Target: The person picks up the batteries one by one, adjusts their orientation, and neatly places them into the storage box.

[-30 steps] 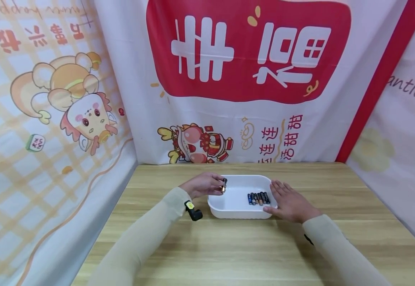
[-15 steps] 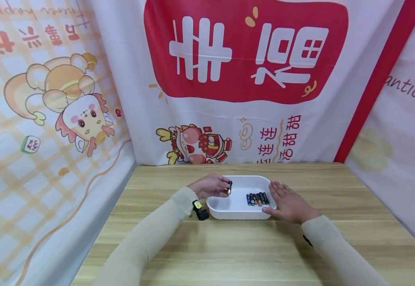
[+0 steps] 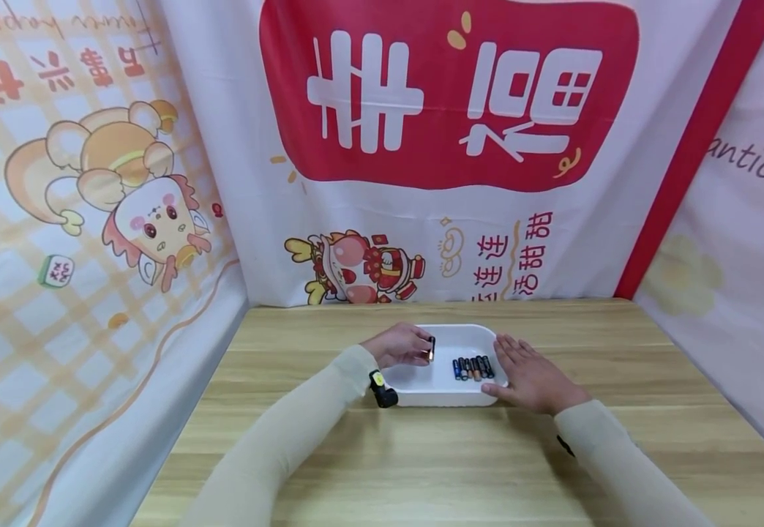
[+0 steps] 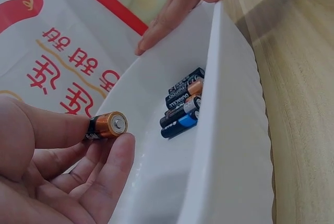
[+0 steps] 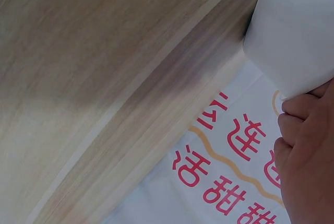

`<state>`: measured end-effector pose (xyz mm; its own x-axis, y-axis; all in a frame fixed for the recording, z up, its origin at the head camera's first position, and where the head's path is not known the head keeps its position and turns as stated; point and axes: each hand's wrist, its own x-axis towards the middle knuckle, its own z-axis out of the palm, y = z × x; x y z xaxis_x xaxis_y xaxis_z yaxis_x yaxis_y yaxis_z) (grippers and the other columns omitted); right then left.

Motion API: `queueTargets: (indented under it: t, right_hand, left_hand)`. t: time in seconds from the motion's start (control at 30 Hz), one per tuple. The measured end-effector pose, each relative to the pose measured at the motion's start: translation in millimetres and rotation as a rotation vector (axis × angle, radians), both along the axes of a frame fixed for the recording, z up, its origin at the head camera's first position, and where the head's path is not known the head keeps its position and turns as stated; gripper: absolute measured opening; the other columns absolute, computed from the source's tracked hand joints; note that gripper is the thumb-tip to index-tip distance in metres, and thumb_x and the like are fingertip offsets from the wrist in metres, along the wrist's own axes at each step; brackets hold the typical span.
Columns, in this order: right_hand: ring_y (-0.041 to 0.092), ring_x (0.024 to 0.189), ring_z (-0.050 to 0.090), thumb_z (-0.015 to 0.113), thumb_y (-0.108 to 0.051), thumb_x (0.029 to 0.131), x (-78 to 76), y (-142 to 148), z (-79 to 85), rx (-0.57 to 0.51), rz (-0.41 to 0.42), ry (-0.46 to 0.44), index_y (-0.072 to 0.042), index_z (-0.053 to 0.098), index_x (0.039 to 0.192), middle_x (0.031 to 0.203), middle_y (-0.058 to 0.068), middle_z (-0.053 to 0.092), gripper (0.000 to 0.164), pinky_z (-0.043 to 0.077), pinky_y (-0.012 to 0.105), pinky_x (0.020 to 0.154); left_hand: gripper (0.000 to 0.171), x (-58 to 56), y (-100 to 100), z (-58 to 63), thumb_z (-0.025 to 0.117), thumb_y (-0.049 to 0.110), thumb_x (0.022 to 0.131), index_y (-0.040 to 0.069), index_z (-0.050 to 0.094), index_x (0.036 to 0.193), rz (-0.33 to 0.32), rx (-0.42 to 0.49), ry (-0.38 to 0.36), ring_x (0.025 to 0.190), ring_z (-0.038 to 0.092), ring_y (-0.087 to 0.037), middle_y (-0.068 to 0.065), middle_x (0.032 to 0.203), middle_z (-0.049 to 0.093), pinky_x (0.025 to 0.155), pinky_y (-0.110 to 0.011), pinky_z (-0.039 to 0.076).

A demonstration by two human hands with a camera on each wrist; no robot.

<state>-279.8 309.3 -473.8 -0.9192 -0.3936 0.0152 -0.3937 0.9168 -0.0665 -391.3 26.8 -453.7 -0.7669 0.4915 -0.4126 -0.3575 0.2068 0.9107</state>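
Note:
A white plastic tray [image 3: 431, 400] stands on the wooden table. Over its left part, my left hand [image 3: 400, 345] pinches a copper-and-black battery [image 4: 107, 126] between thumb and fingers, its button end facing the left wrist camera. Several batteries [image 3: 473, 368], mostly dark with blue or copper bands, lie side by side on the tray floor toward the right. My right hand [image 3: 532, 375] rests on the tray's right end with fingers extended along the rim and the thumb at the near corner. In the right wrist view only part of that hand [image 5: 310, 151] shows against the tray wall.
The wooden tabletop [image 3: 441, 461] spreads around the tray. A printed white cloth [image 3: 356, 197] with a red panel hangs behind the table's far edge, and another checked cloth [image 3: 92, 307] hangs along the left side.
My left hand has moved right with the battery, from the tray's left rim to farther over its inside. The right hand and the row of batteries keep their places.

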Motion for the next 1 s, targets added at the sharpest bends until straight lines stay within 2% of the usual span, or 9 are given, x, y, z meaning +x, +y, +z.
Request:
queueTargets:
  t: [0.23, 0.43, 0.57, 0.67, 0.8, 1.0]
  right_hand:
    - [0.037, 0.145, 0.014, 0.033, -0.075, 0.090, 1.5, -2.0, -1.5, -0.007, 0.009, 0.014, 0.004, 0.022, 0.151, 0.158, 0.019, 0.016, 0.100, 0.013, 0.051, 0.118]
    - [0.036, 0.145, 0.012, 0.033, -0.075, 0.090, 0.5, -2.6, -0.4, -0.007, 0.004, 0.005, 0.003, 0.021, 0.151, 0.158, 0.018, 0.014, 0.100, 0.011, 0.050, 0.118]
    - [0.037, 0.145, 0.012, 0.030, -0.077, 0.090, 0.1, -1.6, -0.1, -0.007, 0.010, 0.011, 0.004, 0.021, 0.151, 0.158, 0.019, 0.015, 0.102, 0.011, 0.050, 0.118]
    - [0.036, 0.145, 0.012, 0.027, -0.078, 0.089, -0.5, -0.7, -0.7, -0.005, 0.012, 0.014, 0.004, 0.020, 0.151, 0.158, 0.019, 0.015, 0.104, 0.012, 0.049, 0.118]
    - [0.036, 0.145, 0.012, 0.026, -0.079, 0.088, -0.5, 0.2, -1.9, -0.009, 0.009, 0.009, 0.004, 0.020, 0.151, 0.158, 0.019, 0.015, 0.104, 0.012, 0.049, 0.118]
    - [0.037, 0.145, 0.013, 0.028, -0.078, 0.089, -1.6, 2.2, -3.3, -0.012, 0.016, 0.020, 0.005, 0.021, 0.151, 0.158, 0.020, 0.015, 0.103, 0.012, 0.050, 0.118]
  left_hand:
    - [0.024, 0.1, 10.7, -8.1, 0.063, -0.001, 0.091, -0.001, 0.063, 0.115, -0.008, -0.062, 0.013, 0.078, 0.067, -0.024, -0.018, 0.100, 0.065, 0.072, -0.034, 0.060]
    - [0.019, -0.2, 20.0, -9.2, 0.064, -0.002, 0.090, 0.000, 0.063, 0.108, -0.033, -0.126, 0.020, 0.075, 0.066, -0.023, -0.018, 0.097, 0.067, 0.079, -0.037, 0.059]
    - [0.014, -0.1, 25.3, -13.1, 0.064, -0.001, 0.090, 0.000, 0.064, 0.104, -0.044, -0.162, 0.046, 0.070, 0.064, -0.021, -0.018, 0.094, 0.067, 0.075, -0.035, 0.060]
    - [0.013, 0.6, 28.4, -17.8, 0.063, -0.003, 0.090, -0.002, 0.064, 0.103, -0.052, -0.167, 0.061, 0.067, 0.063, -0.020, -0.018, 0.090, 0.067, 0.070, -0.033, 0.060]
    - [0.015, 1.2, 32.0, -22.5, 0.063, -0.006, 0.089, -0.006, 0.063, 0.104, -0.053, -0.150, 0.034, 0.066, 0.062, -0.022, -0.018, 0.087, 0.066, 0.069, -0.032, 0.060]
    - [0.017, -1.3, 38.8, -27.0, 0.062, -0.006, 0.089, -0.004, 0.063, 0.106, -0.032, -0.162, 0.016, 0.071, 0.062, -0.022, -0.017, 0.088, 0.065, 0.068, -0.032, 0.060]
